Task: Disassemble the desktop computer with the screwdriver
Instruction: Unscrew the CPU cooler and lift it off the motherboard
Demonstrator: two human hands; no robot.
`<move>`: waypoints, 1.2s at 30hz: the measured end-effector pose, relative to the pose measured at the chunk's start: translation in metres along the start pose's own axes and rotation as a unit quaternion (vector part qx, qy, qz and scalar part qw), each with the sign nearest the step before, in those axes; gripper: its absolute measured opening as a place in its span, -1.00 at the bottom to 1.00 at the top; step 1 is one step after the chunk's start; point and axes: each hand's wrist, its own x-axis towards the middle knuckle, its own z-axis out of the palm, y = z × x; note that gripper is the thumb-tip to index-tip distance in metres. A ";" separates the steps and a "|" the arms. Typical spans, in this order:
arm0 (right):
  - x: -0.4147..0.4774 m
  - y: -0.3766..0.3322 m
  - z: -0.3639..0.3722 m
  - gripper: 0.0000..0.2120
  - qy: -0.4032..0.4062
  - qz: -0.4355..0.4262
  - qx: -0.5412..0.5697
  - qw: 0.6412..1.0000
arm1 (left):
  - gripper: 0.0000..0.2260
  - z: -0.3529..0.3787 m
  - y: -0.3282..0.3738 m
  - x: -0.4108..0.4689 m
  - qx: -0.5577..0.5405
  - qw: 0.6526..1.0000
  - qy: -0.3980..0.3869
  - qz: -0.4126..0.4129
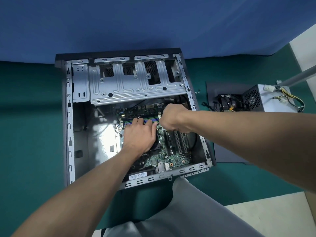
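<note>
The left hand (pixel 139 134) lies flat with its fingers straight, the fingertips resting on the row of long blue and green memory slots (pixel 130 121) at the far edge of the green motherboard (pixel 171 156). The right hand (pixel 172 118) hovers just beside it with its fingers curled under. A thin dark piece (pixel 159 127) pokes out below the knuckles towards the board, and I cannot tell whether the hand grips it or whether it is the screwdriver.

The board sits in the bottom of the open grey metal desktop computer case (pixel 68 127), which lies on its side on a teal-green mat (pixel 30 117). A silver stamped-metal drive cage (pixel 119 82) spans the far end of the case. To the right, a dark grey flat side panel (pixel 227 146) lies on the mat. A black cooler fan (pixel 229 103) and a grey boxy power supply with yellow and black wires (pixel 273 96) rest at the panel's far end. Two small screws (pixel 198 91) lie between case and panel. A blue cloth backdrop (pixel 153 23) hangs behind, and a grey trouser leg (pixel 188 211) shows nearest the camera.
</note>
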 end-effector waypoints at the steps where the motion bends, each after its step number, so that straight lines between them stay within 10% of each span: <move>1: 0.000 -0.002 0.000 -0.81 0.034 -0.030 -0.081 0.996 | -0.47 -0.001 0.000 0.000 0.000 1.000 0.000 0.001; 5: -0.001 0.001 -0.006 -0.95 0.054 -0.161 -0.315 0.934 | -0.47 -0.002 0.001 0.000 -0.001 1.000 0.000 -0.003; 11: 0.001 0.004 -0.006 -0.74 0.122 -0.358 -0.562 0.735 | -0.52 -0.001 0.002 0.000 -0.002 1.000 -0.004 -0.005; 14: 0.002 0.006 -0.004 -0.80 0.140 -0.339 -0.497 0.787 | -0.50 -0.001 0.002 0.000 -0.009 1.000 0.000 -0.006; 19: 0.002 0.005 -0.003 -0.75 0.103 -0.120 -0.052 0.986 | -0.43 -0.001 0.001 0.000 -0.008 1.000 0.005 -0.004; 23: 0.002 0.003 -0.011 -0.72 -0.038 0.034 0.240 0.969 | -0.45 0.000 0.001 0.000 0.000 1.000 -0.001 -0.005; 26: 0.002 0.000 -0.012 -0.68 -0.099 0.025 0.176 0.979 | -0.42 0.000 0.000 0.000 -0.005 1.000 -0.004 -0.005; 31: -0.001 -0.003 -0.007 -0.82 0.042 -0.073 -0.149 0.985 | -0.39 -0.002 0.002 0.000 -0.011 1.000 0.003 -0.001; 36: -0.004 0.001 -0.008 -0.82 0.095 -0.293 -0.432 0.847 | -0.50 -0.003 0.002 0.000 -0.010 1.000 -0.006 -0.009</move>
